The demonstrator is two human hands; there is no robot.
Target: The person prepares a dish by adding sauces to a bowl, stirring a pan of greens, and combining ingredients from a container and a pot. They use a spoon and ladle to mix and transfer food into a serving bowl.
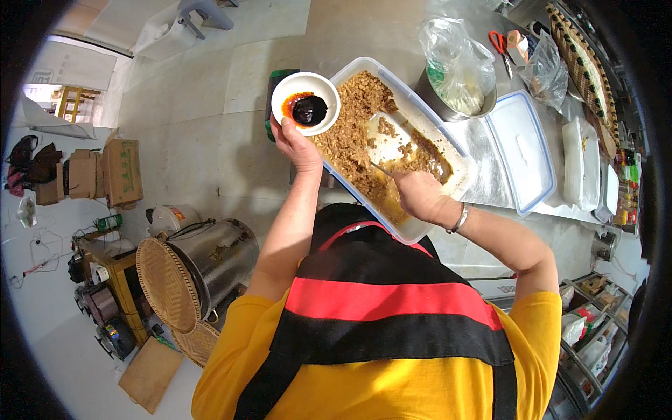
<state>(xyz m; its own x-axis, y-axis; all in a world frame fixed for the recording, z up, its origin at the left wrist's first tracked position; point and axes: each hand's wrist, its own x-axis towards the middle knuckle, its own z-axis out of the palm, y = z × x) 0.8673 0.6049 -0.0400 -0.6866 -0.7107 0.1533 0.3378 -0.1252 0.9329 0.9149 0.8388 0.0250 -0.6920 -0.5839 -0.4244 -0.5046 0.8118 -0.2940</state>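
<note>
My left hand (297, 146) grips a white bowl (332, 100) by its near rim. Inside the bowl is a dark paste (308, 110) ringed with red-orange oil. The bowl is held at the left edge of a clear plastic tub (462, 184) with a blue-grey rim. Brown minced filling (357, 121) is heaped on the tub's left side, with oily liquid towards the near end and part of the bottom bare. My right hand (421, 194) is over the tub, closed around a thin metal utensil (381, 169) whose tip reaches the filling. The utensil's head is hidden.
Right of the tub stand a metal pot (446, 107) with a plastic bag (457, 58) in it and a blue-edged plastic lid (522, 149). Red-handled scissors (499, 44) lie farther back on the steel table (367, 31). A large metal barrel (220, 262) and woven trays (168, 283) stand at lower left.
</note>
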